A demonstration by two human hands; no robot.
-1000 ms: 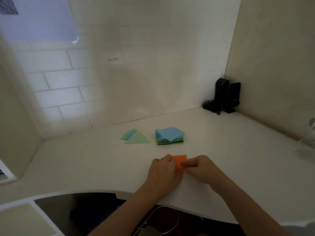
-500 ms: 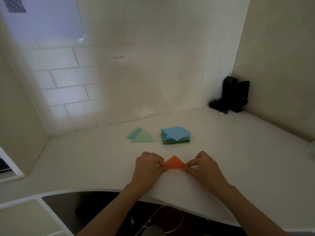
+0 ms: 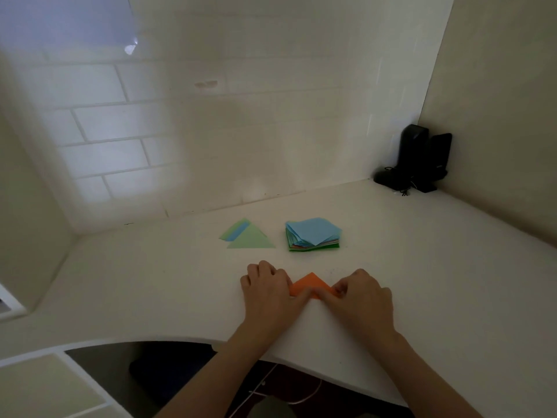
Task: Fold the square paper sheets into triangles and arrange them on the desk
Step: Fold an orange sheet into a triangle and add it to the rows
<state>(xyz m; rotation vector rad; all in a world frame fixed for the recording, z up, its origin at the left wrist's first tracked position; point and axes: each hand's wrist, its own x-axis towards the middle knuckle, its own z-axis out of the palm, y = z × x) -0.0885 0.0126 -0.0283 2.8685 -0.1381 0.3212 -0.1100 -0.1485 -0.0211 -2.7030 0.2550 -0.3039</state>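
An orange paper [image 3: 310, 284], folded into a triangle, lies flat on the white desk [image 3: 422, 267] near the front edge. My left hand [image 3: 268, 292] presses on its left corner with curled fingers. My right hand [image 3: 361, 297] presses on its right corner, thumb and finger pinching the tip. Behind them sits a stack of square sheets [image 3: 313, 235] with a light blue one on top. To the stack's left lie folded triangles [image 3: 248, 238], green with a blue one between, overlapping.
Black speakers [image 3: 422, 159] with a cable stand in the far right corner against the walls. A tiled wall backs the desk. The desk's curved front edge runs below my wrists, with a dark gap and cables underneath.
A second ago the orange sheet was held between both hands mid-fold. It now lies as a flat triangle, and my hands have spread apart to its two outer corners.
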